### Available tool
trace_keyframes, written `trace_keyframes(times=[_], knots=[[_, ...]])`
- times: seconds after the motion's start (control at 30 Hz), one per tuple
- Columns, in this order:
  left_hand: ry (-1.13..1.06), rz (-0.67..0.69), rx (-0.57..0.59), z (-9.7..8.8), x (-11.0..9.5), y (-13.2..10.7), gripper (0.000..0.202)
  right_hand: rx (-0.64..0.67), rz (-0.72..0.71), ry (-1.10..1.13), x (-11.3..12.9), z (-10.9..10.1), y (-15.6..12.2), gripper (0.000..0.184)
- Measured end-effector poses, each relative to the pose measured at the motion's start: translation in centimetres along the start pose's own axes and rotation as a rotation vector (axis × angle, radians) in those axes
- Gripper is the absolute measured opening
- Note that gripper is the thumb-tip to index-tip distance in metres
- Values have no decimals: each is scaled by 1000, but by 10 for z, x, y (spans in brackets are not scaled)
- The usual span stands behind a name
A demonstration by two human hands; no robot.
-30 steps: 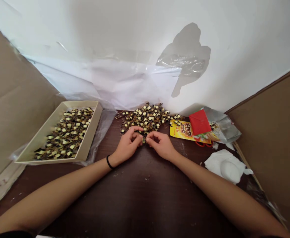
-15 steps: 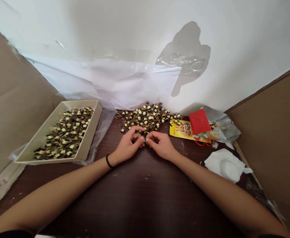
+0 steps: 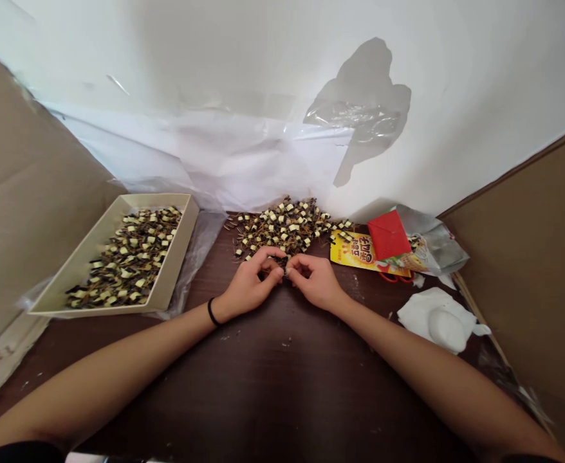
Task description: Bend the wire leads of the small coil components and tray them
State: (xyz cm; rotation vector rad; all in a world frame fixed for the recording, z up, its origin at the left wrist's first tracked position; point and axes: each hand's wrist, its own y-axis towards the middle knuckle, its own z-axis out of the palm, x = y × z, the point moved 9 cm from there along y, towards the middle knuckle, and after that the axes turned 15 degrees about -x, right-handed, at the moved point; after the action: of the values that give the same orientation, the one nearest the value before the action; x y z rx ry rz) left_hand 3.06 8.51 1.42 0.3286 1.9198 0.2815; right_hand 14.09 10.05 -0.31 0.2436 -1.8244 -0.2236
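Observation:
My left hand [image 3: 251, 283] and my right hand [image 3: 314, 280] meet fingertip to fingertip on the dark table, both pinched on one small part [image 3: 285, 273] between them. It is too small to make out clearly. Just beyond the fingers lies a loose pile of small yellow-and-black parts with copper wire leads [image 3: 285, 225]. A black band circles my left wrist.
A cream tray [image 3: 172, 273] with several of the same parts sits at the left on clear plastic. A yellow snack bag [image 3: 354, 252], a red packet [image 3: 387, 235], a silver bag and crumpled white tissue [image 3: 444, 321] lie at the right. Cardboard walls stand on both sides.
The fingertips of both hands have drawn closer together and now touch around the small part. The arms have stayed in place.

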Motion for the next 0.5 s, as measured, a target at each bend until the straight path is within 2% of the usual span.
trace_keyframes(times=[0.23,0.43,0.5], knots=[[90,41,-26,-1,-4,1,22,-58,-48,-65,3,-3,-1,10],[-83,-172,-4,4,9,-2,23,-114,-77,-37,5,-7,-2,11],[-121,-204,-3,5,10,-2,22,-126,-86,-18,7,-9,-2,11]])
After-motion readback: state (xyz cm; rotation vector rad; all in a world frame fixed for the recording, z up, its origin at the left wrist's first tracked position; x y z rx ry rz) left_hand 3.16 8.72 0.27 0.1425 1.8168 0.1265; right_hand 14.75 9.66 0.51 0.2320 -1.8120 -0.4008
